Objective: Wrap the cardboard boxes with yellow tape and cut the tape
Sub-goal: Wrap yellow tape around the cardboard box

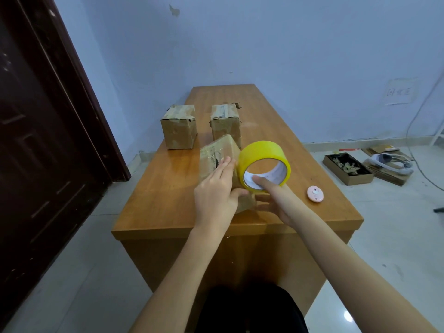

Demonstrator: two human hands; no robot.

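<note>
From the head camera, a wooden tabletop (168, 188) runs away from the person toward a pale blue wall (288, 56). A tilted cardboard box (218, 155) sits near the front middle of the tabletop, raised on one edge. The left hand (215, 195) lies on the box's near side with fingers straight and flat on the cardboard, the thumb curled round the lower corner, so it holds the box. Touching the right side of that box is a roll of yellow tape (264, 164), standing on edge with its open core facing the camera. The right hand (276, 200) holds the roll: one finger reaches into the core against the white inner ring, and the rest of the hand sits under the roll at the box's lower right corner.

Behind the tilted box stand two more cardboard boxes, upright: a left box (179, 127) at the tabletop's left edge and a right box (225, 123) just behind the tilted one. Right of the tape, apart from it, lies a small pink round object (315, 193) on the tabletop.

Left of the tabletop is a dark brown door (43, 140). On the floor to the right lies an open tray of scraps (348, 168).
</note>
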